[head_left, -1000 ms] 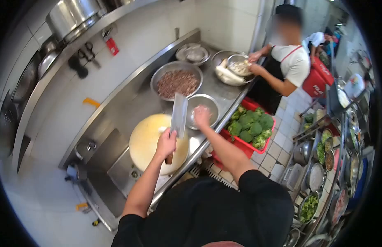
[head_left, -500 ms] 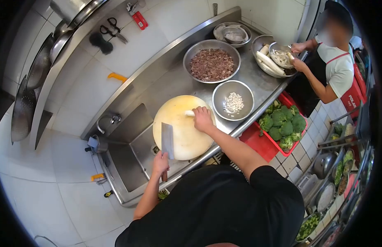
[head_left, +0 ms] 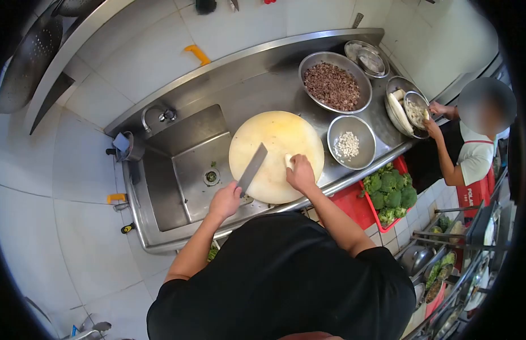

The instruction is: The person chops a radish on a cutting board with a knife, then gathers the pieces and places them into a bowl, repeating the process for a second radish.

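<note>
My left hand (head_left: 226,200) is closed around the handle of a cleaver (head_left: 253,170). The blade slants over the left half of a round, pale yellow chopping board (head_left: 274,131). Near the right front of that board, my right hand (head_left: 301,174) grips a short piece of white vegetable (head_left: 288,161), its exact kind unclear. The blade is to the left of the piece and apart from it. Just right of the board sits a steel bowl (head_left: 369,148) with small white diced bits (head_left: 347,145) in it.
A sink (head_left: 161,190) lies left of the board. Behind are a bowl of chopped reddish-brown food (head_left: 332,85) and stacked bowls (head_left: 369,59). At right a co-worker (head_left: 472,150) holds a small bowl over a larger one (head_left: 394,116). Broccoli (head_left: 392,190) fills a red crate below.
The view has shifted and turned. The cleaver has swung from showing its broad face to a slanted, narrower view. My right hand and the white piece sit nearer the board's front edge.
</note>
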Demonstrator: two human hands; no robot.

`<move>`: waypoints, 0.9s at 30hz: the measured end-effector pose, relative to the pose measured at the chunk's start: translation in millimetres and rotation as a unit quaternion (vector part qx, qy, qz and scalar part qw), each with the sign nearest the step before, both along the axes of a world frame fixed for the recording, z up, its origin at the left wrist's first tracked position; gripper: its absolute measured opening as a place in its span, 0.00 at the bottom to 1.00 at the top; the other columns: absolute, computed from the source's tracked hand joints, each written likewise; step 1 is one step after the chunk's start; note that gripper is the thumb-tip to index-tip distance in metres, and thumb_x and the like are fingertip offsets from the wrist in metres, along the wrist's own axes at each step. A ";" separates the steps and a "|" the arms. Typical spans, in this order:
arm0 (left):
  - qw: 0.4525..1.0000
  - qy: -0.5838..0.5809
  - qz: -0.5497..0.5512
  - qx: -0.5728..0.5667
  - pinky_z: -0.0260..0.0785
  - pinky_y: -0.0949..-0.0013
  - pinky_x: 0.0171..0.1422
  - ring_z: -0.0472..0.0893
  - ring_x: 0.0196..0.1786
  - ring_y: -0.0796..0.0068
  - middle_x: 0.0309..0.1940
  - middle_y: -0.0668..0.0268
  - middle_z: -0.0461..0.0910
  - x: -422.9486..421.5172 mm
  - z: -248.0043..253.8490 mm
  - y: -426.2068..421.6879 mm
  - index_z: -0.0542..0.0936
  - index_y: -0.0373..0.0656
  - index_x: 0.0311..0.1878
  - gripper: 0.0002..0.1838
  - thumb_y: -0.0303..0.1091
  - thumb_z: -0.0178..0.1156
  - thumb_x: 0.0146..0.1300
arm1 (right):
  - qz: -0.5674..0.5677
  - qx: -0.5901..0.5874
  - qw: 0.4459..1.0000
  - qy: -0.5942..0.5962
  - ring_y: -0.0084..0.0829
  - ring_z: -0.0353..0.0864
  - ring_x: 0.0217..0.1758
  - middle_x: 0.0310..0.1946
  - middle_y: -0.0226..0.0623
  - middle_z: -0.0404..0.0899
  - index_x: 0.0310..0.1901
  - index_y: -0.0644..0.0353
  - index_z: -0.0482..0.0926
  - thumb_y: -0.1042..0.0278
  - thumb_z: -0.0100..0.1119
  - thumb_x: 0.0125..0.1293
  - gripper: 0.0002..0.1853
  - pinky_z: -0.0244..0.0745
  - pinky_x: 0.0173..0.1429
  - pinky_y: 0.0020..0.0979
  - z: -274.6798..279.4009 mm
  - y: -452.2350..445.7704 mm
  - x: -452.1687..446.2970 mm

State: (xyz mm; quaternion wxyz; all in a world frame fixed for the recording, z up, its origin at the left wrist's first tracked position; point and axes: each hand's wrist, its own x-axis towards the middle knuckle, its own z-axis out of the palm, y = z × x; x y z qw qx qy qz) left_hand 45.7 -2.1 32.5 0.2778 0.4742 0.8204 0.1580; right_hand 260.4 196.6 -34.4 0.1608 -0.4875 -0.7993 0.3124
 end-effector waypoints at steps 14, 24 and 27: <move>1.000 -0.016 -0.020 0.003 0.74 0.34 0.52 0.84 0.44 0.32 0.35 0.38 0.84 7.1 64.1 31.0 0.74 0.39 0.54 0.14 0.40 0.50 0.79 | 0.126 0.013 0.992 0.024 0.51 0.81 0.57 0.49 0.47 0.86 0.49 0.61 0.86 0.77 0.68 0.59 0.15 0.77 0.64 0.44 11.0 -19.4 12.3; 0.994 -0.032 -0.060 -0.079 0.76 0.38 0.54 0.84 0.49 0.34 0.44 0.37 0.84 -8.3 -9.5 6.0 0.75 0.39 0.59 0.17 0.42 0.51 0.78 | 0.126 0.027 0.990 -0.056 0.52 0.80 0.59 0.52 0.48 0.84 0.54 0.60 0.83 0.74 0.70 0.60 0.19 0.76 0.66 0.46 16.6 -24.9 24.7; 0.999 0.027 0.039 -0.002 0.77 0.41 0.50 0.85 0.45 0.36 0.42 0.38 0.85 -71.0 -48.0 -21.5 0.74 0.39 0.61 0.18 0.41 0.52 0.77 | 0.104 0.007 0.991 -0.089 0.52 0.80 0.60 0.52 0.48 0.84 0.57 0.60 0.81 0.72 0.70 0.60 0.22 0.76 0.67 0.46 20.7 -23.5 35.5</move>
